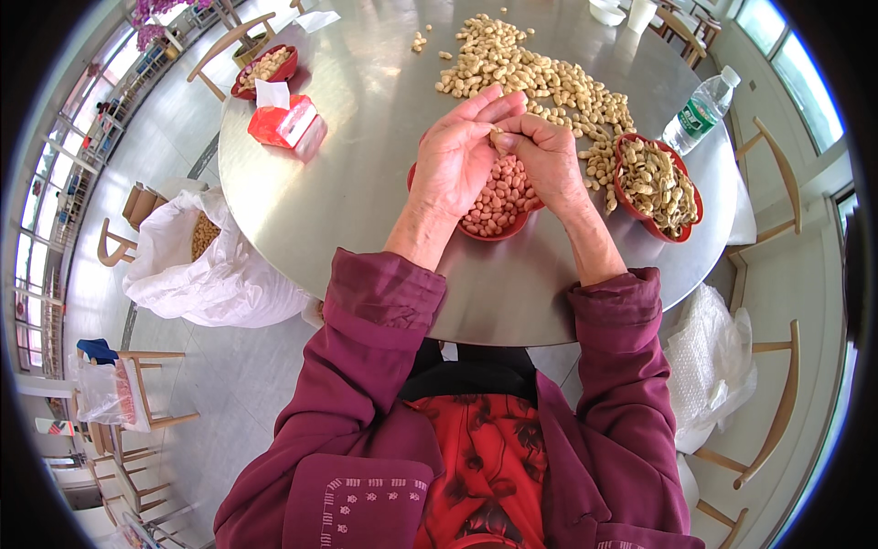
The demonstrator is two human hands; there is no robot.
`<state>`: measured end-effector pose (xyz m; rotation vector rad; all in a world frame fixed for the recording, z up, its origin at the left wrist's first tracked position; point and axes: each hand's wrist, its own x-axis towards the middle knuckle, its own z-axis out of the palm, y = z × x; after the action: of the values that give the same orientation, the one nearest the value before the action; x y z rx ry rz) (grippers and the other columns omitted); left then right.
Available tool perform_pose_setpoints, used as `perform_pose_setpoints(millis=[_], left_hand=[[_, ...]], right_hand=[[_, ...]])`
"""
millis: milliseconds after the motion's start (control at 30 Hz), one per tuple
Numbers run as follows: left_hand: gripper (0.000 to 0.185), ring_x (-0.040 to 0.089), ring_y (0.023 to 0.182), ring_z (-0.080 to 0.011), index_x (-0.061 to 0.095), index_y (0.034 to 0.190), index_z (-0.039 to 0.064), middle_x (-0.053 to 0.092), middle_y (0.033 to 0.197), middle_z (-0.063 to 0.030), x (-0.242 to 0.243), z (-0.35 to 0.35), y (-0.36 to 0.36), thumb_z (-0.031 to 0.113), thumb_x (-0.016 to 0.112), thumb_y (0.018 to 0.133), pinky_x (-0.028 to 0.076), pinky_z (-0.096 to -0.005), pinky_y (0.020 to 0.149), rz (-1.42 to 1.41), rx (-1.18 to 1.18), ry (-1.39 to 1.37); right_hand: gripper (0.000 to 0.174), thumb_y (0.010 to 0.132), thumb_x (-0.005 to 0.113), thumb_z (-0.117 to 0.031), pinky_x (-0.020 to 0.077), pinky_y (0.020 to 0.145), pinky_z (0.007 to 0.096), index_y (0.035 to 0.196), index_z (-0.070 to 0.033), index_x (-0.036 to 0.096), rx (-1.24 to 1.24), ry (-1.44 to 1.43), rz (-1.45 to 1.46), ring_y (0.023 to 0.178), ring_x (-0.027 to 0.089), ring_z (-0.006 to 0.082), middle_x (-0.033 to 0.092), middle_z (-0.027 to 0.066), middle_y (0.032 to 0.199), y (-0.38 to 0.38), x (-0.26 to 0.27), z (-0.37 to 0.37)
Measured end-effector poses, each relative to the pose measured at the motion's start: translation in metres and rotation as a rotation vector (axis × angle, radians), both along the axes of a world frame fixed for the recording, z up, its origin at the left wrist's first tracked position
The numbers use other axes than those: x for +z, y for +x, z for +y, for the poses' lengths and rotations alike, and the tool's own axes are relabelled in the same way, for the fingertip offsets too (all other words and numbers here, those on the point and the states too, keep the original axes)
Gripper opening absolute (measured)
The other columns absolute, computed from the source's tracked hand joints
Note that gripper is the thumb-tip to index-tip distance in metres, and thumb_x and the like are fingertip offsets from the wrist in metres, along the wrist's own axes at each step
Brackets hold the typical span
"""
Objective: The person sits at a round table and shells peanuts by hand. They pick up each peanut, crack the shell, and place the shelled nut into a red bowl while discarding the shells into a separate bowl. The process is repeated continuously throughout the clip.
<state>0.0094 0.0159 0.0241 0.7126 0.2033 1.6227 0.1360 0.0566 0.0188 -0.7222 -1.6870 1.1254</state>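
Observation:
My left hand (456, 154) and my right hand (547, 156) meet over a red bowl (488, 237) heaped with shelled pink peanut kernels (499, 199). Between the fingertips of both hands is a peanut (495, 136), mostly covered by my thumbs and fingers. The left palm is turned up, its fingers stretched out past the thumb. My right thumb and curled forefinger pinch the peanut from the other side. Just beyond my hands spreads a pile of unshelled peanuts (542, 75). To the right, a red scalloped bowl (694, 218) is full of peanut shells (655, 185).
On the round metal table (357, 185) stand a plastic water bottle (701, 113), a red tissue pack (285, 122) and another red bowl (291, 67) with peanuts. White bowls (607, 12) and a cup (641, 15) sit at the far edge. A white sack (206, 274) of peanuts stands left.

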Motion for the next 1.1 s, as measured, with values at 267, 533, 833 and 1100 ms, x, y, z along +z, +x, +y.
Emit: perform_pose_setpoints(millis=[267, 533, 833, 1100], left_hand=[[0.037, 0.057, 0.092, -0.0182, 0.048, 0.118, -0.012, 0.058, 0.105, -0.014, -0.008, 0.001, -0.006, 0.006, 0.047, 0.086, 0.047, -0.0334, 0.085, 0.138, -0.081, -0.122], [0.036, 0.057, 0.089, -0.0182, 0.048, 0.116, -0.015, 0.058, 0.103, -0.0145, -0.003, -0.003, -0.001, 0.007, 0.045, 0.087, 0.048, -0.034, 0.082, 0.179, -0.014, -0.16], [0.037, 0.057, 0.088, -0.0201, 0.047, 0.115, -0.017, 0.058, 0.1, -0.0157, -0.005, -0.003, -0.001, 0.006, 0.042, 0.086, 0.048, -0.0365, 0.085, 0.138, -0.031, -0.215], [0.038, 0.056, 0.092, -0.0204, 0.047, 0.115, -0.016, 0.058, 0.101, -0.0158, -0.007, -0.002, 0.004, 0.007, 0.04, 0.086, 0.046, -0.0368, 0.09, 0.098, 0.013, -0.308]], right_hand=[[0.01, 0.078, 0.06, 0.004, 0.0496, 0.068, 0.0272, 0.085, 0.003, 0.066, -0.056, 0.199, -0.093, 0.075, 0.061, 0.0146, 0.063, 0.0087, 0.082, 0.002, 0.011, -0.004], [0.009, 0.076, 0.06, 0.004, 0.0494, 0.069, 0.0279, 0.084, 0.003, 0.066, -0.048, 0.26, -0.085, 0.077, 0.061, 0.0179, 0.063, 0.0107, 0.084, 0.001, 0.005, 0.0], [0.012, 0.076, 0.059, 0.0, 0.0469, 0.064, 0.024, 0.083, 0.002, 0.068, -0.002, -0.105, -0.012, 0.068, 0.056, 0.0093, 0.063, 0.0059, 0.075, -0.001, -0.002, 0.005], [0.011, 0.075, 0.059, -0.004, 0.0445, 0.058, 0.0239, 0.079, 0.002, 0.068, -0.171, -0.097, -0.069, 0.061, 0.052, 0.0067, 0.061, 0.0039, 0.065, -0.009, 0.004, -0.005]])
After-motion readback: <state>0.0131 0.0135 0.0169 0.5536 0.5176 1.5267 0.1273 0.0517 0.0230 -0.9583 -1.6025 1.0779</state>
